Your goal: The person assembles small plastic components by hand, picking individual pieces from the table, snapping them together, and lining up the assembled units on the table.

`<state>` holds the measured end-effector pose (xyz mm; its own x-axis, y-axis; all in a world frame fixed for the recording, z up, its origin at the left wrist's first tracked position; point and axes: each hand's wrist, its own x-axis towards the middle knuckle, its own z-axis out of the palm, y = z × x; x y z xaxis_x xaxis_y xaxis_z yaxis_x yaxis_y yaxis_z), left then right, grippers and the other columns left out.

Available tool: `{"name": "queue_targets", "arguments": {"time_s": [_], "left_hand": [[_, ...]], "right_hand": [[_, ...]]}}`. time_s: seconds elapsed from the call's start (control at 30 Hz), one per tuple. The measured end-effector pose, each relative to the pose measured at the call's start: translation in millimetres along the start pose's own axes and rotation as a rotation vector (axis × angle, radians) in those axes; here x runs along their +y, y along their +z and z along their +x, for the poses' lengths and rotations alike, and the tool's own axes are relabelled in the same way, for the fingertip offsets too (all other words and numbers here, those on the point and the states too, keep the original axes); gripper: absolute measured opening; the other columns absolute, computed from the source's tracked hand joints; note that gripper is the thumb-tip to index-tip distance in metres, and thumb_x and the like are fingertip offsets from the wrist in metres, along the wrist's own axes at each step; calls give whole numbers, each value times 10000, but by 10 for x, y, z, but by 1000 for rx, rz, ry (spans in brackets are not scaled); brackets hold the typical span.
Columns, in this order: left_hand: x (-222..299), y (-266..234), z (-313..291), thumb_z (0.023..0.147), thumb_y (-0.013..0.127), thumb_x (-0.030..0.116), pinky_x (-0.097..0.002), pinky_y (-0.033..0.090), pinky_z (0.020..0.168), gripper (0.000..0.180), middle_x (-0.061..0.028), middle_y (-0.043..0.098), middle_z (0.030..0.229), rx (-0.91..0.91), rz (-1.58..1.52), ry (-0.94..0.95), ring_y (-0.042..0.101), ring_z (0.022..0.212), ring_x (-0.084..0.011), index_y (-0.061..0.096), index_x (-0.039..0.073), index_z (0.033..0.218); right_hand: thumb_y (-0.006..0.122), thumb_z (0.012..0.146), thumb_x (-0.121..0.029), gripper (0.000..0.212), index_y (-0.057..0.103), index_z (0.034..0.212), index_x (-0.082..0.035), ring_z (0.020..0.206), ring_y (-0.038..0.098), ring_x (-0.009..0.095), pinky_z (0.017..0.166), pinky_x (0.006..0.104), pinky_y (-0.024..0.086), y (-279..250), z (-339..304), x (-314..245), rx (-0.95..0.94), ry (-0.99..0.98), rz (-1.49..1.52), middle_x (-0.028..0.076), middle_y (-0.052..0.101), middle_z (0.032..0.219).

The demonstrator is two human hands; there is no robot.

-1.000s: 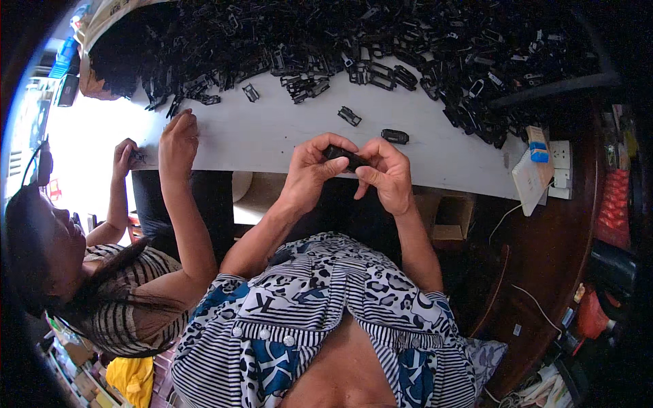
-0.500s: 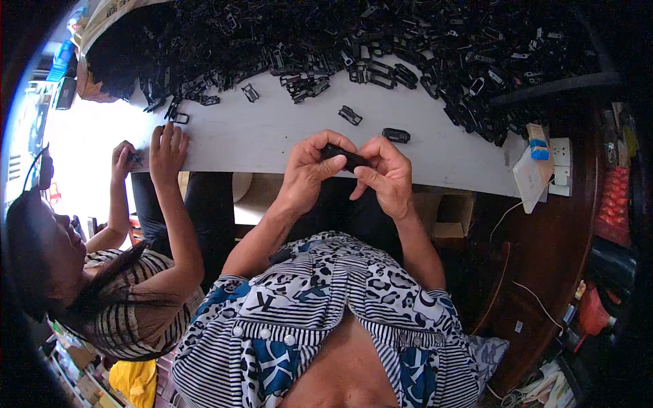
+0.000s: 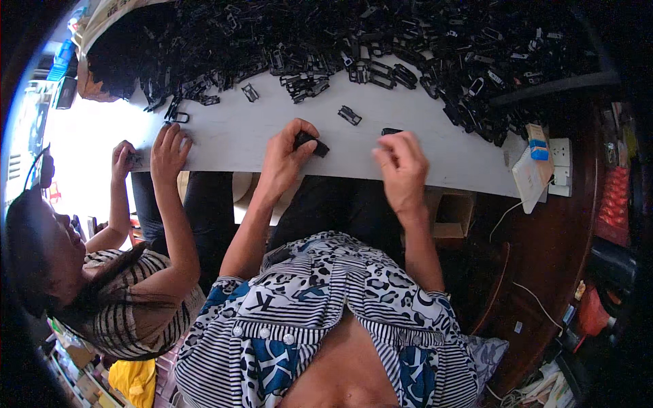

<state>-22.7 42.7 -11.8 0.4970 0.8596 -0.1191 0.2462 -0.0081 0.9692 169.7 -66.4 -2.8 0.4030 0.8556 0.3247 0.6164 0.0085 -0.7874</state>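
Between the thumb and fingers of my left hand (image 3: 286, 155) is a small black plastic part (image 3: 317, 145), held just above the near side of the white table (image 3: 360, 161). My right hand (image 3: 404, 166) is apart from it, over the table's front edge. Its thumb and fingers are bent but apart, with nothing seen between them. Just beyond those fingertips lies another black plastic part (image 3: 390, 130), partly covered by the fingers. Farther in, a single black frame-like piece (image 3: 349, 115) lies loose on the table.
A large heap of black plastic parts (image 3: 272, 34) spans the back of the table. To my left, a co-worker's hands (image 3: 169, 151) rest at small parts. At the right end are a white box (image 3: 530, 178), a blue-and-white pack (image 3: 539, 146) and a power socket (image 3: 560, 163).
My hands have come apart. The left has moved left with the black part, while the right has let go of it and moved right, over the other part.
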Motion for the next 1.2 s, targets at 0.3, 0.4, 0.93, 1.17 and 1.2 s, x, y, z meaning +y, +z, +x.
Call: {"name": "queue_targets", "arguments": {"time_s": [0.3,0.4,0.93,1.17,1.2], "left_hand": [[-5,-58,135,776,668,-6,-408,446,842,210,-125,584,1055,211,637,377,527,988,-327,657,38,982],[21,-76,156,756,676,-18,-415,446,861,235,-130,581,1060,265,645,426,518,999,-336,666,36,985],[210,417,358,718,743,10,-422,457,860,318,-104,582,1064,66,710,575,518,1001,-322,659,61,1021],[524,594,362,871,657,45,-350,516,836,297,-103,609,1120,-62,145,332,612,960,-248,619,44,1165],[540,690,366,871,657,45,-350,516,836,297,-103,609,1120,-62,148,330,612,960,-248,619,44,1165]], "right_hand": [[716,803,-93,174,668,968,-64,888,633,282,755,388,513,-313,794,286,19,-137,-467,81,604,953],[722,801,-106,171,692,968,-85,914,630,282,769,394,516,-547,890,539,123,-71,-555,70,610,978],[724,772,-57,136,617,856,-58,928,585,260,761,382,489,-629,795,831,43,-24,-352,70,569,975],[694,797,-19,131,607,894,-22,799,520,80,748,263,451,-717,786,848,59,146,333,13,593,922],[697,791,-13,140,609,901,-14,809,548,111,757,281,466,-674,722,678,32,94,347,34,605,922]]}}
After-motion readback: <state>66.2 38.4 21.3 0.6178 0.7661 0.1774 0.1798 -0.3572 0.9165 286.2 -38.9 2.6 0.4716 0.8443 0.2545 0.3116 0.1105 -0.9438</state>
